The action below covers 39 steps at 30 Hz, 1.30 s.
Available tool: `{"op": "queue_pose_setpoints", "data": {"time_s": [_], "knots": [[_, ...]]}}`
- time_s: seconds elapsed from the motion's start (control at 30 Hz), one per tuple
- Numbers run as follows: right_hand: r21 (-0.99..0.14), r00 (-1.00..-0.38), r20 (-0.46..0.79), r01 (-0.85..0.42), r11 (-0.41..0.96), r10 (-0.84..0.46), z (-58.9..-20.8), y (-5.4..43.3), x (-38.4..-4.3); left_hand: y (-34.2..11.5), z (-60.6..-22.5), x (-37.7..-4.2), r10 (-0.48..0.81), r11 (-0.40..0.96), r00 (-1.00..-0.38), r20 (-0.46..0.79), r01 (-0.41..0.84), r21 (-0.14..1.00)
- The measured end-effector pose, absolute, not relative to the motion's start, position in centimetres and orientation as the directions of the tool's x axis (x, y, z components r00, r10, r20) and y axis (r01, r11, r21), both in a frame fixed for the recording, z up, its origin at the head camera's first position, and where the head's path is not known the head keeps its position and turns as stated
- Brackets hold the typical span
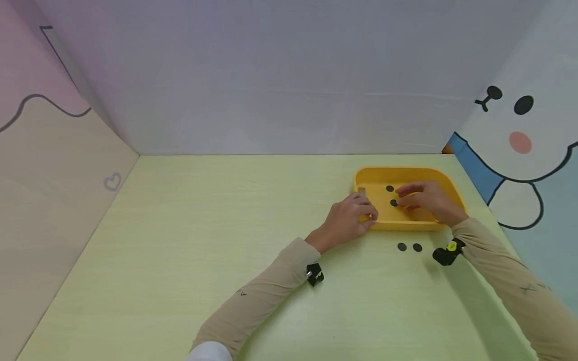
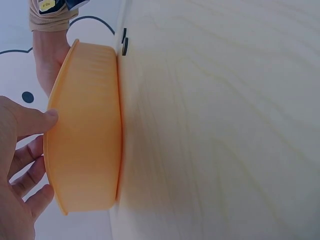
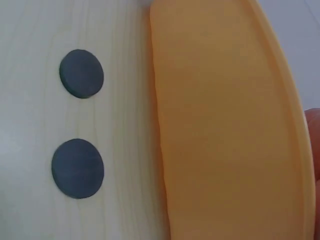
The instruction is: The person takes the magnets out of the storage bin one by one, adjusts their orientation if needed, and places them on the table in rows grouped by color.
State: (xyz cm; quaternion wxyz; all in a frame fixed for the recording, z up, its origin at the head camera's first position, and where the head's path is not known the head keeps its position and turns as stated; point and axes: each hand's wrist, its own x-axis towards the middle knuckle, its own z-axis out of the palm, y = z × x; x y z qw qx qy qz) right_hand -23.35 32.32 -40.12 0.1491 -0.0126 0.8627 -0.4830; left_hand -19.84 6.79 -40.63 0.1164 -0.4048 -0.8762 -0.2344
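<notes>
A yellow-orange tray (image 1: 408, 226) stands at the far right of the table. My left hand (image 1: 347, 220) grips its left rim; in the left wrist view the thumb (image 2: 50, 117) lies over the rim. By those fingers, a small grey-brown rectangular piece (image 1: 362, 191) shows at the tray's left wall. My right hand (image 1: 426, 199) reaches in over the tray, thumb and fingers apart and slightly bent. One black disc (image 1: 394, 203) lies right at its fingertips, and another black disc (image 1: 390, 188) sits just behind on the tray floor.
Two more black discs, a left one (image 1: 402, 246) and a right one (image 1: 417, 247), lie flat on the pale wooden table (image 1: 203, 225) in front of the tray. A pale back wall (image 1: 289, 100) and a printed right wall (image 1: 542, 165) stand close behind and beside the tray.
</notes>
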Motion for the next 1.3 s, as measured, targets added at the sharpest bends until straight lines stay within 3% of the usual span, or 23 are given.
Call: {"op": "queue_pose_setpoints", "data": {"time_s": [0.53, 1.3], "knots": [[-0.771, -0.954, -0.248, 0.090, 0.630, -0.167, -40.4, 31.5, -24.3, 6.7, -40.6, -19.8, 0.658, 0.568, -0.651, 0.379, 0.759, 0.318], [-0.669, -0.966, -0.142, -0.067, 0.740, -0.216, -40.2, 29.8, -24.5, 6.4, -40.5, -19.5, 0.648, 0.554, -0.645, 0.405, 0.764, 0.330]]}}
